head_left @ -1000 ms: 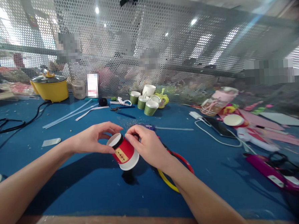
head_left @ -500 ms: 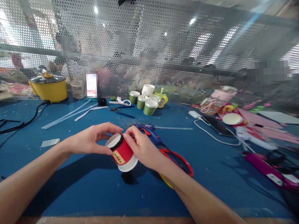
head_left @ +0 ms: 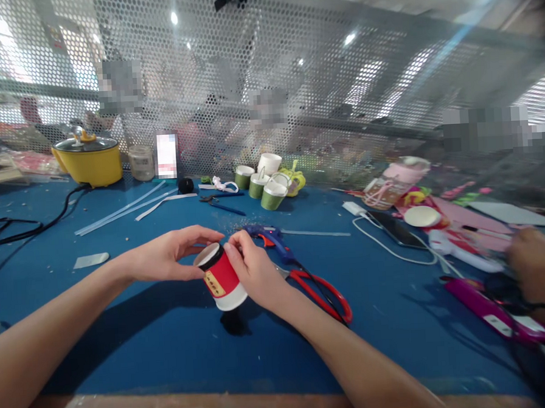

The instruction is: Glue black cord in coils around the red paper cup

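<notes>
A paper cup (head_left: 226,275) is held tilted above the blue table, its mouth-like rim end toward the upper left. Red covering wraps its side, with a black band near one end and a yellow label bearing dark characters. My left hand (head_left: 172,255) grips the banded end between thumb and fingers. My right hand (head_left: 252,266) pinches the cup's other side near the black band. Under the cup lies a small black piece (head_left: 234,323). Just beyond my right hand are a blue glue gun (head_left: 274,239) and red-handled scissors (head_left: 325,289), partly hidden by my forearm.
At the back stand a yellow electric pot (head_left: 92,161), a glass jar (head_left: 141,163), a lit phone (head_left: 166,156) and several green-and-white cups (head_left: 272,195). Pliers (head_left: 222,204) lie ahead. On the right are a dark phone (head_left: 397,229), a purple power strip (head_left: 483,305) and another person's hand (head_left: 534,263).
The cup has turned slightly in my hands, and my right hand has shifted a little left. Another person's blurred hand has come in at the right edge.
</notes>
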`<control>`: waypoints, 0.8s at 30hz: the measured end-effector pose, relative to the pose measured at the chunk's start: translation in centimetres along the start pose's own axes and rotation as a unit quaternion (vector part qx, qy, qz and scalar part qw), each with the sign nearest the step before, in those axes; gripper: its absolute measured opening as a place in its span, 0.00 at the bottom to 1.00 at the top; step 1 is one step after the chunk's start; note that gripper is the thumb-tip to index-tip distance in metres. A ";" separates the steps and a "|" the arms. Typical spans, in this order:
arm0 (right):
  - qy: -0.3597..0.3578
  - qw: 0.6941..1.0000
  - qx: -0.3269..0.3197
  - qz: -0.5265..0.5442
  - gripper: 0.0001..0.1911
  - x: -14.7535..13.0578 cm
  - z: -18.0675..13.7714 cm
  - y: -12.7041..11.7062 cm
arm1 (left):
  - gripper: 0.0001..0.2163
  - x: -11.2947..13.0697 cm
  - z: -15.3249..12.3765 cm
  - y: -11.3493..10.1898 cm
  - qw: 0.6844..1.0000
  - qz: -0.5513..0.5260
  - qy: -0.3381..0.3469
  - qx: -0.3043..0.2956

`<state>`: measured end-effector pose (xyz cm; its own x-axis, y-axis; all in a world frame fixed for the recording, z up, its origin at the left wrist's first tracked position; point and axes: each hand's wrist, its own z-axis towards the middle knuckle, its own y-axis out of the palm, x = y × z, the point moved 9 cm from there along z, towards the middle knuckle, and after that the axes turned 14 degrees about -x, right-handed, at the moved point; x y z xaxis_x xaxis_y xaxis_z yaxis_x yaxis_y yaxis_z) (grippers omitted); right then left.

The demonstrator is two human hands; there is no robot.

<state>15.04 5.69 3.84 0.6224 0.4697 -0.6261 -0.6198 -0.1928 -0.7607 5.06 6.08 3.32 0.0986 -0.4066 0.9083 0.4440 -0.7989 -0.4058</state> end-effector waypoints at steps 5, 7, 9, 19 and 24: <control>-0.001 1.000 0.008 -0.026 0.07 -0.2 -0.1 0.2 | 0.25 0.1 0.0 0.3 0.999 0.044 -0.014 -0.005; -0.003 0.999 0.018 -0.044 0.06 -0.4 -0.2 0.2 | 0.26 0.0 0.0 0.4 0.999 0.044 -0.025 -0.011; -0.005 0.998 0.030 -0.060 0.06 -0.5 -0.3 0.2 | 0.26 -0.1 0.1 0.7 0.999 0.033 -0.036 -0.020; 0.001 0.998 0.040 -0.045 0.07 -0.2 -0.4 0.2 | 0.28 -0.1 0.1 0.1 0.999 0.049 -0.014 -0.001; -0.007 1.000 0.020 -0.009 0.07 -0.2 -0.3 0.3 | 0.27 0.1 0.0 0.0 0.998 0.064 0.002 -0.004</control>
<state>14.89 5.25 3.65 0.6279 0.4845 -0.6091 -0.6263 -0.1500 -0.7650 5.09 6.06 3.36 0.1502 -0.5069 0.8488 0.4202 -0.7444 -0.5189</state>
